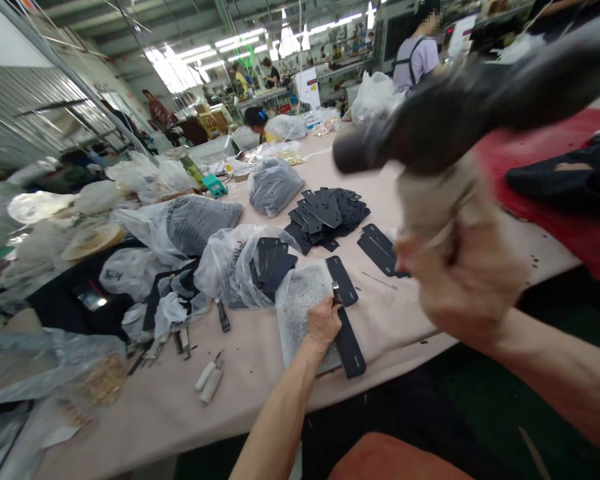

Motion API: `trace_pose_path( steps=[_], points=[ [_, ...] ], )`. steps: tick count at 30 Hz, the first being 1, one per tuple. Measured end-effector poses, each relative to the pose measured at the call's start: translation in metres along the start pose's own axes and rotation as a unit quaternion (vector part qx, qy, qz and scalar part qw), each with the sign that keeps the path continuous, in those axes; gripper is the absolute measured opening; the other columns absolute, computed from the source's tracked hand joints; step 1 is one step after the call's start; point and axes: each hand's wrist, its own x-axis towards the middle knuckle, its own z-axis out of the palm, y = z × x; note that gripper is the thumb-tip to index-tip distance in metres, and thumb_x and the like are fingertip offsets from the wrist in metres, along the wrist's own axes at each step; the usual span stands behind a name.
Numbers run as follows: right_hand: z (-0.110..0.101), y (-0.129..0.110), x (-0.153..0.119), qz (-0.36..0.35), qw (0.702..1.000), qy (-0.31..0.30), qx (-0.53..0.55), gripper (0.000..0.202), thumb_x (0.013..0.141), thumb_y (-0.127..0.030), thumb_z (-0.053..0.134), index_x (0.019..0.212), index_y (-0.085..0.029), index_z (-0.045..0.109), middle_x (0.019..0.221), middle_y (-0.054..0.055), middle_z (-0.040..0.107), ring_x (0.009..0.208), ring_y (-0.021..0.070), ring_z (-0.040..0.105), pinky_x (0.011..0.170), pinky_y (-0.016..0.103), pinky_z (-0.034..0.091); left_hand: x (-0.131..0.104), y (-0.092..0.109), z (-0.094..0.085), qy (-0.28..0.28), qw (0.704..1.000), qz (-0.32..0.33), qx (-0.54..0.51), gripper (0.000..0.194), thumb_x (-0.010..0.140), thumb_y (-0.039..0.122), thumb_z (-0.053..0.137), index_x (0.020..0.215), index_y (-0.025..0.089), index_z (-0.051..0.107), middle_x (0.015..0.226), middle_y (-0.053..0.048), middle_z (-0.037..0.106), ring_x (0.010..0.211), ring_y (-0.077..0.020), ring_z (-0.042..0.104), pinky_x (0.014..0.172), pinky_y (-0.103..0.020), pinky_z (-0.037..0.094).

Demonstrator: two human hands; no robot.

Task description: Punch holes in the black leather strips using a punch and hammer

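Nearest you, one blurred hammer (430, 127) is in your right hand (467, 287), fingers closed round its tan handle; the head's long axis runs crosswise, blunt face pointing left, hiding some of the surface (245, 373). Your left hand's (325, 320) fingers grip one punch (336, 291), near upright, lower end hidden. Just right of those fingers lies a dark strip (351, 347), long axis running away from you, along one pale slab (300, 293). Left of them lie two white-handled tools (211, 387); beyond them, three bags (275, 187) and one dark pile (325, 213).
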Motion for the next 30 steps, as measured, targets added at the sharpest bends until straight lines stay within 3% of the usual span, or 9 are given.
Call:
trace_pose_path(
  steps=[2, 5, 9, 14, 16, 19, 22, 25, 30],
  points=[
    [0.013, 0.018, -0.029, -0.078, 0.969, -0.220, -0.082, 0.065, 0.091, -0.024, 0.045, 0.153, -0.020, 0.027, 0.090, 0.008, 0.066, 0.064, 0.0168, 0.059, 0.056, 0.026, 0.044, 0.000, -0.001, 0.001, -0.001, 1.000, 0.004, 0.003, 0.013, 0.088, 0.019, 0.049, 0.087, 0.017, 0.061, 0.080, -0.007, 0.066, 0.077, -0.0201, 0.064, 0.068, -0.029, 0.044],
    [0.020, 0.044, -0.057, 0.014, 0.917, -0.373, -0.140, 0.059, 0.086, -0.027, 0.050, 0.144, -0.021, 0.044, 0.085, 0.009, 0.067, 0.071, 0.0224, 0.063, 0.060, 0.030, 0.045, 0.000, -0.002, 0.003, 0.009, 1.000, 0.002, 0.007, 0.014, 0.088, 0.019, 0.048, 0.086, 0.017, 0.061, 0.079, -0.008, 0.065, 0.073, -0.0197, 0.063, 0.065, -0.028, 0.043],
    [0.013, 0.063, -0.074, 0.181, 0.912, -0.368, -0.023, 0.058, 0.084, -0.036, 0.054, 0.141, -0.023, 0.050, 0.083, 0.006, 0.065, 0.065, 0.0173, 0.060, 0.060, 0.027, 0.045, -0.002, -0.001, 0.001, 0.024, 1.000, -0.005, -0.001, 0.014, 0.089, 0.020, 0.049, 0.087, 0.017, 0.063, 0.080, -0.007, 0.066, 0.072, -0.0191, 0.063, 0.065, -0.028, 0.042],
    [0.022, 0.109, -0.138, 0.504, 0.764, -0.386, 0.116, 0.061, 0.089, -0.043, 0.046, 0.146, -0.026, 0.038, 0.064, -0.001, 0.050, 0.045, 0.0145, 0.049, 0.043, 0.024, 0.035, -0.003, 0.002, -0.002, 0.005, 1.000, -0.015, -0.013, 0.014, 0.089, 0.020, 0.049, 0.090, 0.016, 0.062, 0.085, -0.007, 0.067, 0.078, -0.0190, 0.064, 0.069, -0.028, 0.045],
    [0.029, 0.130, -0.163, 0.476, 0.790, -0.386, 0.013, 0.054, 0.092, -0.041, 0.043, 0.142, -0.022, 0.045, 0.076, 0.004, 0.056, 0.058, 0.0168, 0.055, 0.053, 0.028, 0.041, -0.002, 0.001, -0.002, -0.005, 0.999, -0.030, -0.021, 0.015, 0.089, 0.021, 0.049, 0.092, 0.016, 0.062, 0.087, -0.007, 0.068, 0.081, -0.0190, 0.065, 0.072, -0.028, 0.045],
    [0.043, 0.137, -0.176, 0.288, 0.867, -0.358, -0.191, 0.041, 0.088, -0.036, 0.053, 0.122, -0.014, 0.060, 0.106, 0.015, 0.057, 0.092, 0.0252, 0.057, 0.080, 0.037, 0.043, -0.001, 0.000, 0.000, -0.017, 0.998, -0.045, -0.029, 0.018, 0.090, 0.022, 0.048, 0.097, 0.015, 0.063, 0.091, -0.007, 0.068, 0.085, -0.0197, 0.065, 0.076, -0.028, 0.045],
    [0.071, 0.113, -0.168, 0.236, 0.906, -0.311, -0.165, 0.035, 0.089, -0.033, 0.052, 0.114, -0.012, 0.062, 0.113, 0.016, 0.057, 0.103, 0.0251, 0.053, 0.090, 0.035, 0.038, -0.001, -0.001, 0.001, -0.023, 0.998, -0.056, -0.034, 0.020, 0.090, 0.022, 0.047, 0.099, 0.014, 0.064, 0.094, -0.008, 0.068, 0.087, -0.0196, 0.065, 0.078, -0.028, 0.045],
    [0.110, 0.079, -0.168, 0.355, 0.858, -0.371, -0.035, 0.038, 0.087, -0.041, 0.056, 0.110, -0.012, 0.060, 0.096, 0.010, 0.063, 0.091, 0.0203, 0.058, 0.081, 0.029, 0.038, -0.002, -0.002, 0.003, -0.022, 0.996, -0.073, -0.038, 0.021, 0.090, 0.022, 0.048, 0.099, 0.014, 0.065, 0.091, -0.008, 0.068, 0.087, -0.0190, 0.065, 0.078, -0.027, 0.044],
    [0.149, 0.055, -0.193, 0.392, 0.834, -0.382, -0.070, 0.024, 0.085, -0.035, 0.057, 0.096, -0.014, 0.051, 0.093, 0.009, 0.063, 0.090, 0.0220, 0.059, 0.071, 0.029, 0.031, -0.002, -0.001, 0.004, 0.021, 0.988, -0.117, -0.098, 0.019, 0.087, 0.023, 0.050, 0.090, 0.013, 0.066, 0.088, -0.008, 0.067, 0.080, -0.0166, 0.062, 0.074, -0.025, 0.041]
  ],
)
